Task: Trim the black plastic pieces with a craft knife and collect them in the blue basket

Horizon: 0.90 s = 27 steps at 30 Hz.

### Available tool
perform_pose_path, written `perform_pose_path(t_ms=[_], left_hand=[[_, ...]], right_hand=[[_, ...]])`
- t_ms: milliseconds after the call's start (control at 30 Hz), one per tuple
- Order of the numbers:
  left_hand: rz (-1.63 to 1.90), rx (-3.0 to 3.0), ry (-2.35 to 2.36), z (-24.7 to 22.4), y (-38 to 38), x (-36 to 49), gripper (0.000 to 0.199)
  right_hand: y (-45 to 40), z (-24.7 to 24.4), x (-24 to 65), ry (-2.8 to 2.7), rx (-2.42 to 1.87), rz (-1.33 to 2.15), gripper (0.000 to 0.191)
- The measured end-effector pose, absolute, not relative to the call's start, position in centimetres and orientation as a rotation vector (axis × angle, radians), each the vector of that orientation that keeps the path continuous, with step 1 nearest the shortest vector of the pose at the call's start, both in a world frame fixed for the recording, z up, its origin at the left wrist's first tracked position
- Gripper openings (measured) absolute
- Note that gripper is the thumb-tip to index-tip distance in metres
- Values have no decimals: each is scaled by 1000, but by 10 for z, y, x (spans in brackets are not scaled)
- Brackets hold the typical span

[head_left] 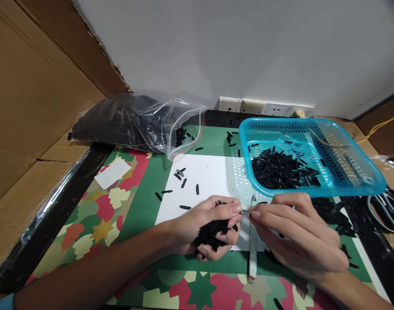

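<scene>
My left hand [216, 228] is closed around a bunch of small elongated black pieces [213, 237]. Its thumb and forefinger also pinch one end of a single small black piece [245, 212] with light spots on it. The other end of that piece is between the thumb and forefinger of my right hand [297, 232]. Beneath the hands, a slim pale tool with a pointed tip [253, 249] lies across a white sheet [210, 172]. More black pieces [197, 189] are scattered on the sheet, left of the hands.
A blue plastic basket [313, 191] with a heap of black pieces stands at the right. An open clear zip bag [129, 122] full of black pieces lies back left. Scissors [384, 213] rest at the right edge. Cardboard [38, 64] rises on the left; wall sockets [276, 110] are behind.
</scene>
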State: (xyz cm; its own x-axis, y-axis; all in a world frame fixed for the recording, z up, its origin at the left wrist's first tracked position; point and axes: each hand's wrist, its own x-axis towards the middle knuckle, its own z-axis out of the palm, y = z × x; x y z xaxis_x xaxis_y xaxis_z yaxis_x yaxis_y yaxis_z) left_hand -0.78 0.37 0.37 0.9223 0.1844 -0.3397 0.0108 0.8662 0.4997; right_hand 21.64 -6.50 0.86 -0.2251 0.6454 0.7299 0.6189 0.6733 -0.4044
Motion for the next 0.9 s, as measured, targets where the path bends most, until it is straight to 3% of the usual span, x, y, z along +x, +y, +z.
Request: perform_pose_path(t_ms=[900], left_hand=[[56, 563, 443, 7, 5, -6, 43]], right_hand=[[-62, 16, 217, -1971, -1047, -36, 21]])
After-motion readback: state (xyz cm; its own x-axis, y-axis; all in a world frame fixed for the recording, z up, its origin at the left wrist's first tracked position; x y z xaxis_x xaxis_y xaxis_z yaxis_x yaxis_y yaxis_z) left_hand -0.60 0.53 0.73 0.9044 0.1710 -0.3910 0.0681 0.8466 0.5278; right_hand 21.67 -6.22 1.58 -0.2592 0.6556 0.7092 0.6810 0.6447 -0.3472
